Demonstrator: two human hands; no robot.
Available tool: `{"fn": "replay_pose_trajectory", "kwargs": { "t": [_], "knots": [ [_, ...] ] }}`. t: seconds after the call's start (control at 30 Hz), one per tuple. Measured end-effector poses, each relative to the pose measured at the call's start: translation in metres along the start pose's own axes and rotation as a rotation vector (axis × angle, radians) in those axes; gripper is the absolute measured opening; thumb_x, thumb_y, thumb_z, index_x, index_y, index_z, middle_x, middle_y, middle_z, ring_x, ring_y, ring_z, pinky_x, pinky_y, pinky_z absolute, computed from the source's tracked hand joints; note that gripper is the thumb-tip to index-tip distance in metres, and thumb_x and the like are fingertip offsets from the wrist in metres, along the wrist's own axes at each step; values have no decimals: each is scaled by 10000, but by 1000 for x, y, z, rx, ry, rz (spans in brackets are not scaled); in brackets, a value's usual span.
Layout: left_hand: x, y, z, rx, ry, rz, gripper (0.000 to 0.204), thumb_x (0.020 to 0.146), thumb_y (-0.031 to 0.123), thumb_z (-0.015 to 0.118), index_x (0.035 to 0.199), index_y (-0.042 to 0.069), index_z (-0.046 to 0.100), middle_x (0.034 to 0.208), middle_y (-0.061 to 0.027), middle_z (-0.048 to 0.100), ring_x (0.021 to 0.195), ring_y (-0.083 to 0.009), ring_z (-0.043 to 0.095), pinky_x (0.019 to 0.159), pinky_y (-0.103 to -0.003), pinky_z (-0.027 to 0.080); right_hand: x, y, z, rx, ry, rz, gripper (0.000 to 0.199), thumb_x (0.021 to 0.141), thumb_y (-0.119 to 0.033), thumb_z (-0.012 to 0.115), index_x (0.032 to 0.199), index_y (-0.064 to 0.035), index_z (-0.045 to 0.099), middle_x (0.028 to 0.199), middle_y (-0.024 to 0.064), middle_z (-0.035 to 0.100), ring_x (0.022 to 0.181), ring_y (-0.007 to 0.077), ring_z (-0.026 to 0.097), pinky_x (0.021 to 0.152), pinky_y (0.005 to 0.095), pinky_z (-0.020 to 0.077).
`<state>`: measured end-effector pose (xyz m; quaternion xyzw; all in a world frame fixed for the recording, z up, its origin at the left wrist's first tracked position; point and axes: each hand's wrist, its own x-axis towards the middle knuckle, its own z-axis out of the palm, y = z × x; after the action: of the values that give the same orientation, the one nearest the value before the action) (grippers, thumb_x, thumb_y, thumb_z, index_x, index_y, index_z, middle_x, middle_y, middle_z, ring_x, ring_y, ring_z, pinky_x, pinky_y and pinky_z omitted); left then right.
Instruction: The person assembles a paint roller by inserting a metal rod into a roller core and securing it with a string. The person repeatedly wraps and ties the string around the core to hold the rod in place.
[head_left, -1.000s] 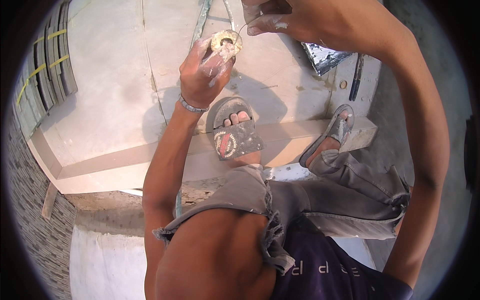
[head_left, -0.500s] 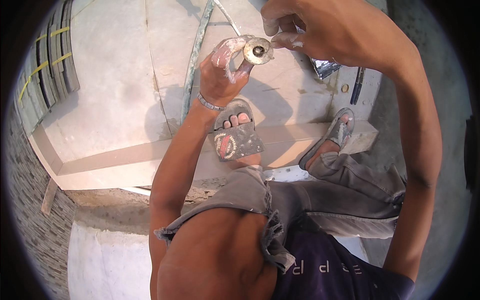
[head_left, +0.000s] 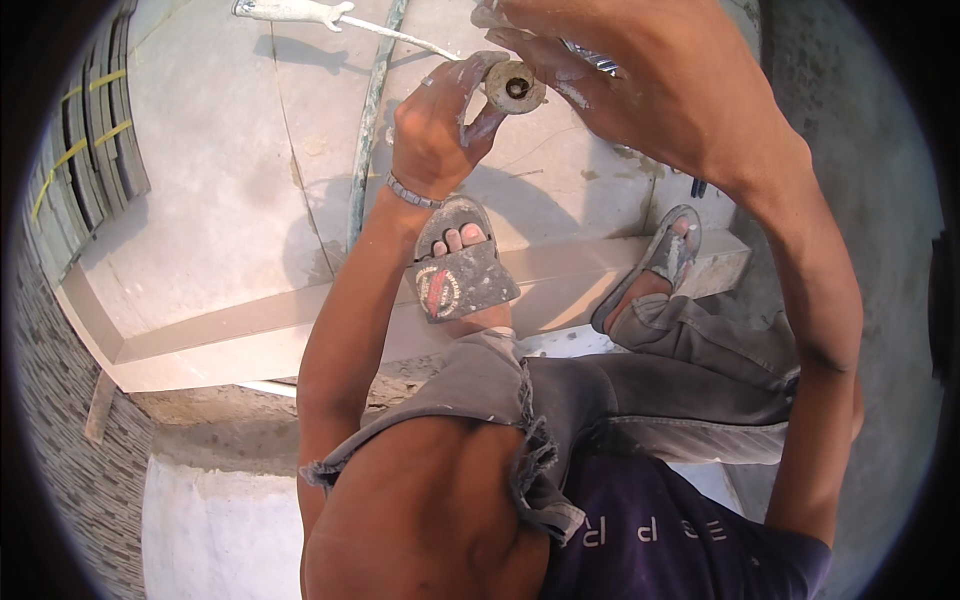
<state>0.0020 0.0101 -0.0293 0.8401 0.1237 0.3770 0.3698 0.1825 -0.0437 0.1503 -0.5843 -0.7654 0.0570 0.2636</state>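
My left hand (head_left: 437, 128) grips a small round spool (head_left: 515, 88) with a dark hole in its middle, held up in front of me. A thin white string (head_left: 400, 36) runs from the spool toward the far left. My right hand (head_left: 640, 75) sits just right of the spool, its fingers curled close to it and touching it near the top. Whether the right fingers pinch the string is hidden. Both hands are smeared with pale dust. A metal bracelet (head_left: 410, 192) circles my left wrist.
My feet in sandals (head_left: 455, 265) rest on a pale tiled ledge (head_left: 210, 230). A grey hose (head_left: 368, 140) lies across the tiles. A white tool (head_left: 290, 12) lies at the top. Stacked tiles (head_left: 85, 170) stand at the left, and a rough wall (head_left: 850, 200) rises on the right.
Both hands and the spool have shifted right and slightly up in view. The spool has turned so its hole faces me. My right hand has closed in over it.
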Motion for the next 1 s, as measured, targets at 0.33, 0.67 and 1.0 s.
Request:
{"fn": "replay_pose_trajectory", "kwargs": {
  "t": [0.33, 0.67, 1.0],
  "knots": [
    [13, -4, -4, -88, -18, -78, 556, 816, 58, 827, 1304, -48, 582, 1165, -261, 670, 986, -451, 704, 812, -479, 594, -74, -43, 103, 256, 661, 665, 557, 771, -124, 919, 1168, 32, 562, 1064, 152, 603, 897, 260, 665, 737, 368, 561],
    [37, 4, -29, 15, -265, -73, 575, 793, 55, 797, 1330, -25, 607, 1260, -218, 629, 1124, -411, 651, 910, -452, 566, -52, -57, 143, 280, 936, 840, 510, 764, -192, 945, 1128, -1, 643, 1022, 138, 711, 896, 277, 731, 764, 372, 592],
    [133, 23, -74, -581, -565, -518, 396, 927, 96, 781, 1284, -53, 699, 1209, -161, 733, 1121, -223, 707, 969, -348, 581, -71, -47, 136, 260, 833, 739, 487, 749, -142, 933, 1132, -14, 662, 1019, 139, 712, 902, 350, 723, 767, 378, 589]
  ]
}}
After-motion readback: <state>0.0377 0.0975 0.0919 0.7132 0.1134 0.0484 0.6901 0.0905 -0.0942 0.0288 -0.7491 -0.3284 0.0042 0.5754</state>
